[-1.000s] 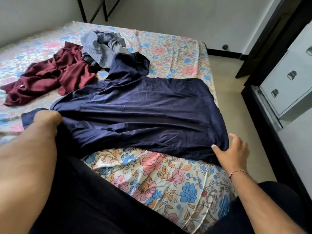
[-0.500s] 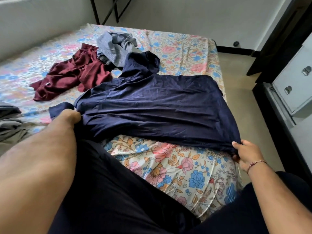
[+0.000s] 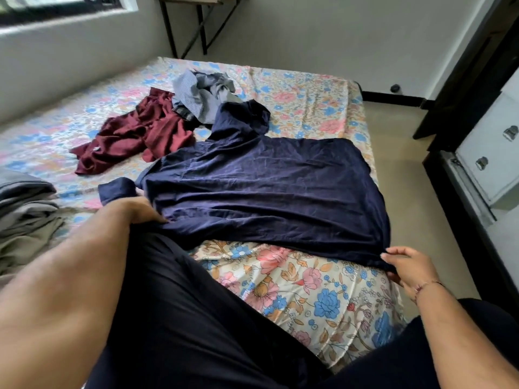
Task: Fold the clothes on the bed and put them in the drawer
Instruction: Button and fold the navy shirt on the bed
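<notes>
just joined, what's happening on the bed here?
A person is laying a navy shirt flat on the floral bed to fold it. The left hand grips its near left edge and the right hand pinches the near right hem corner. A maroon garment and a grey one lie crumpled beyond; a grey pile sits at left.

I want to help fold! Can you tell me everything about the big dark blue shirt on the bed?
The dark blue shirt is thin, soft-looking cloth, a little wrinkled. It lies spread flat across the flowery bed, one sleeve bunched up at the far side, another poking out on the left. The left hand grips its near left edge, and the right hand pinches its bottom corner near the bed's edge. It is not folded yet.
</notes>
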Demonstrator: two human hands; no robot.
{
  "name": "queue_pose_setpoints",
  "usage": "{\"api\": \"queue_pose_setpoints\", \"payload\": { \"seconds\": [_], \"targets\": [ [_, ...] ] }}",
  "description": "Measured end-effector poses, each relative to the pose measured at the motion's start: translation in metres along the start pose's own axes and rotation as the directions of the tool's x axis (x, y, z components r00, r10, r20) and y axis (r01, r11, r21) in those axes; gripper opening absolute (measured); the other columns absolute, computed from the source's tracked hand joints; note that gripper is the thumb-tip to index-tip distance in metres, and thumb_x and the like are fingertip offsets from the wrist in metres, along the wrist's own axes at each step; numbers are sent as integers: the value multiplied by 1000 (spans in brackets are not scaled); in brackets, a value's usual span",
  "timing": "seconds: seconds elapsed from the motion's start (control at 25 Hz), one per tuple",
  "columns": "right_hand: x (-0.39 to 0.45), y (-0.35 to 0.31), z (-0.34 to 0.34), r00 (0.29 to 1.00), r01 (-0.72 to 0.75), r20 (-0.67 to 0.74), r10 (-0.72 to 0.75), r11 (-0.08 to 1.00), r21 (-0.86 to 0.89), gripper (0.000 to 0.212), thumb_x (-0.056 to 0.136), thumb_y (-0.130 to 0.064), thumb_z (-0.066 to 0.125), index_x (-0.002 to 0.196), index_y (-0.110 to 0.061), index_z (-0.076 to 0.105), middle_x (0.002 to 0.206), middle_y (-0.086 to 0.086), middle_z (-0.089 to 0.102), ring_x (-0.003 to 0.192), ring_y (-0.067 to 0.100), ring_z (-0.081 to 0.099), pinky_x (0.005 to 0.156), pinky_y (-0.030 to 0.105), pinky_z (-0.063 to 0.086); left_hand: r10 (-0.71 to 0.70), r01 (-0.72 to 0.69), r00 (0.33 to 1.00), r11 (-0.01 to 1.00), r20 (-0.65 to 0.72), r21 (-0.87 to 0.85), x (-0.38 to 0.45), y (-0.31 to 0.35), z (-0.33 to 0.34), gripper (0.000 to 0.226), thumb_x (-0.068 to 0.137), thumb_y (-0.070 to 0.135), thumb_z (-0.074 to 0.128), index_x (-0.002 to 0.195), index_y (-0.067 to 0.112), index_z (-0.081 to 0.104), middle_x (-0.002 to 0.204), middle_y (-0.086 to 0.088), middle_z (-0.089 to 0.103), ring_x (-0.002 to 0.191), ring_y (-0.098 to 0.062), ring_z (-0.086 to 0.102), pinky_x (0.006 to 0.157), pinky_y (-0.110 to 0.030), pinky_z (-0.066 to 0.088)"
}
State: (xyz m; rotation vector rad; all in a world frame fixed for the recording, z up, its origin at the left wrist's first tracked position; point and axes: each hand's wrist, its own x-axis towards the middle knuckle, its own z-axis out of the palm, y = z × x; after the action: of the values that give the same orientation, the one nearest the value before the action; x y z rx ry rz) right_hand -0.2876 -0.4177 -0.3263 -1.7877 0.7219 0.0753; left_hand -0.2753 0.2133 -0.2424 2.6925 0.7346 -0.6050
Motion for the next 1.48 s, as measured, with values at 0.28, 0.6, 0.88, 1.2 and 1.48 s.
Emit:
{"api": "queue_pose_setpoints", "payload": {
  "seconds": [0.28,0.6,0.88,1.2,1.48],
  "targets": [
    [-5,-6,1,998,-51,-32,50,999,-15,27,88,5,71,85,-14,54,87,13,59,72,22,54,37,19,50,179,-218,959,961,219,169,-7,-55,19,18,88,3,70,104,-1,77,90,-5,64,91,-12,54,75,-28,42],
    [-58,-34,46,440,829,548,-711,88,-552,81,77,-55,84,144,-26,51,140,-4,51,132,18,44,112,43,41,503,-422,856,811,116,-404,-56,-2,-2,91,60,82,80,135,33,63,114,13,73,104,-3,69,92,-25,52],
    [-33,-18,69,470,772,639,-608,-67,-632,68,68,-10,76,134,-23,66,138,0,64,125,21,61,104,47,52,501,-584,744,809,441,65,-43,46,1,27,96,24,73,73,24,60,64,16,53,59,2,48,70,-31,41],
    [4,-24,19,588,795,748,-307,52,-604,72,97,-67,47,154,-63,2,165,-28,-15,155,8,-17,125,50,7,612,-570,789,763,57,-307,-24,26,17,23,97,45,70,112,34,56,120,17,60,112,-3,58,96,-13,42],
    [25,-24,6,653,727,581,-486,185,-661,106,69,23,52,147,-48,41,154,-30,33,148,3,34,120,16,22,665,-719,695,647,273,255,-10,2,7,19,77,35,74,90,37,59,92,19,62,81,5,58,73,-18,47]
  ]
}}
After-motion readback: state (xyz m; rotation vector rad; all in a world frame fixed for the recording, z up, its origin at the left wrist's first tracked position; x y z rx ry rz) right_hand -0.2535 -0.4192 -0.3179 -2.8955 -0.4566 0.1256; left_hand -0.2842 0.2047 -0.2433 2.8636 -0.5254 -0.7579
